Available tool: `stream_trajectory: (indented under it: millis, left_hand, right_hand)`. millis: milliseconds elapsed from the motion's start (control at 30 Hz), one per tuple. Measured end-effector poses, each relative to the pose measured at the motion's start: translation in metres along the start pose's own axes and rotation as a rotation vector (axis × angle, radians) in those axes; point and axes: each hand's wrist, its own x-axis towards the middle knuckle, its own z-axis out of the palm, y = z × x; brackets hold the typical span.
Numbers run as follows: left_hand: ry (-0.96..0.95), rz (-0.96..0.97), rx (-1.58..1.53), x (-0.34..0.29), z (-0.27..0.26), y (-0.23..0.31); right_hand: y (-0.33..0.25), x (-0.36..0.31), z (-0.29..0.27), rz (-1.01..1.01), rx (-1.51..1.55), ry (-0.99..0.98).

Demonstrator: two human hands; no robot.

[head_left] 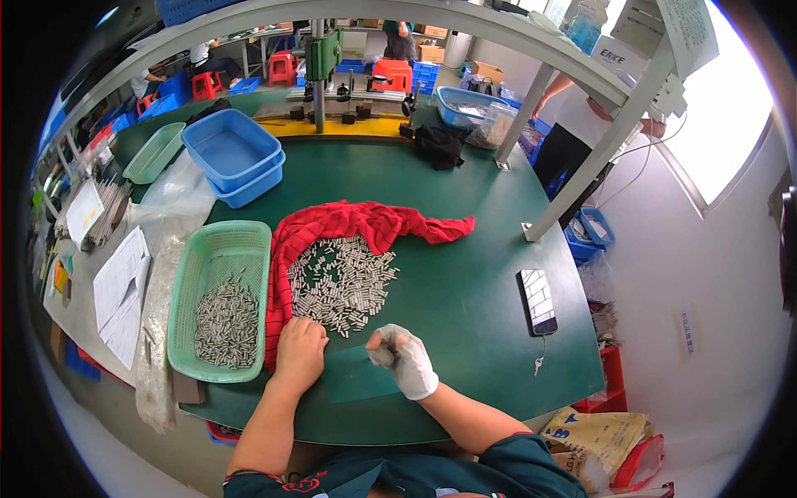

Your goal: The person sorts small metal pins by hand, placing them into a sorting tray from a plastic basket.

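Green workshop bench (465,290) before you: small silver metal cylinders (357,286) lie loosely heaped near its centre, bordered from eight to one o'clock by a red cloth with dark stripes (365,217). At the heap's seven o'clock, your bare left hand (300,349) overlaps the cloth, fingers curled under; whether they pinch anything cannot be told. At five o'clock, your white-gloved right hand (405,361) has bent fingers, their grip unclear. More cylinders fill part of a pale-green plastic basket (178,332) at nine o'clock.
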Motion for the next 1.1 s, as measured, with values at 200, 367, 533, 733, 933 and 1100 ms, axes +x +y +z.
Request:
stream_trajectory:
  millis: [200,367,533,733,933,1100]
  left_hand:
    - [0.124,0.003,-0.271,0.004,-0.007,0.000]
    - [-0.027,-0.134,-0.736,0.014,-0.010,-0.004]
    - [-0.087,-0.129,-1.099,0.008,-0.006,-0.010]
    - [-0.171,-0.115,-1.109,0.004,-0.011,-0.007]
    - [-0.181,-0.076,-0.960,0.006,-0.012,-0.005]
    - [-0.193,-0.053,-0.858,0.009,-0.013,-0.001]
  right_hand:
    - [-0.003,0.003,0.001,0.035,-0.054,0.036]
    - [-0.012,0.014,-0.004,-0.056,-0.007,-0.020]
    - [-0.011,0.010,-0.004,-0.016,-0.055,-0.025]
    - [-0.010,0.004,-0.001,-0.010,-0.062,-0.014]
    - [-0.010,0.006,0.000,-0.009,-0.064,-0.030]
    - [-0.008,0.006,-0.005,-0.024,-0.044,-0.048]
